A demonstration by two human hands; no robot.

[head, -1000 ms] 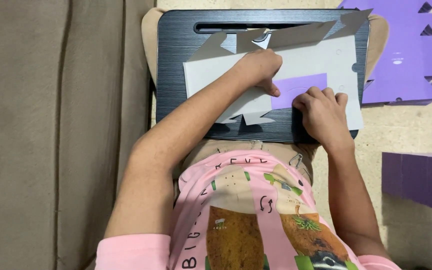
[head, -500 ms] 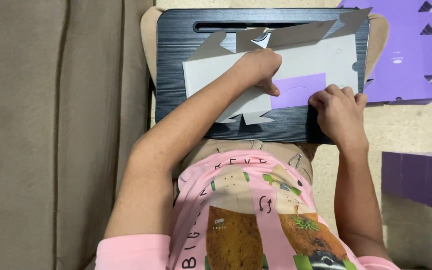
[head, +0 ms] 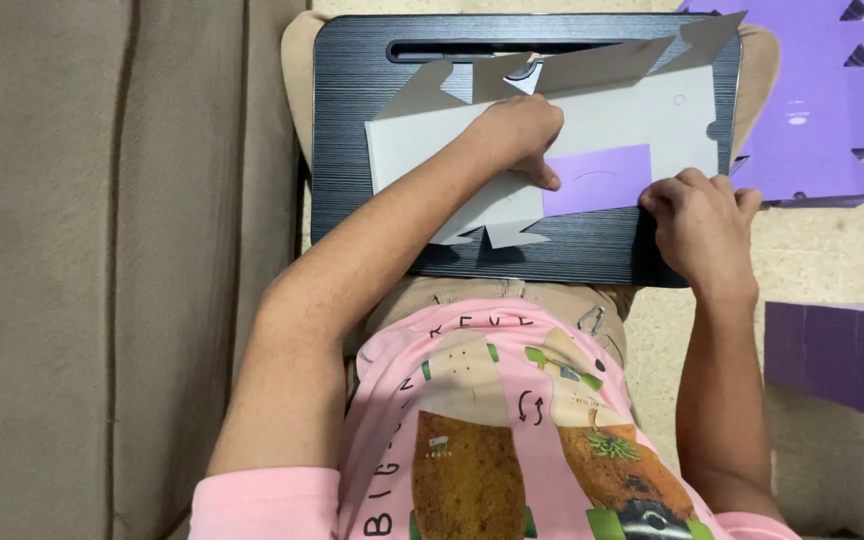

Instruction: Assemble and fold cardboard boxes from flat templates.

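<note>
Nearest, a pink printed shirt (head: 492, 440) filling the bottom edge, both bare forearms reaching up from it. Just beyond, on the lap, a black lap desk (head: 352, 120) with a slot along its far edge, resting on a tan cushion. On the desk, an unfolded white cardboard box blank (head: 632, 110), flaps jutting out at near and far edges, one purple panel (head: 597, 180) folded over. Left hand (head: 517, 135) curled loosely, knuckles and thumb pressing on the white card beside the purple panel. Right hand (head: 697, 215) with fingers bent together, pinching the blank's near right edge. Left, a beige sofa cushion (head: 102, 250). Right, a purple folded box (head: 837, 355); farther, a flat purple notched blank (head: 817, 120).
</note>
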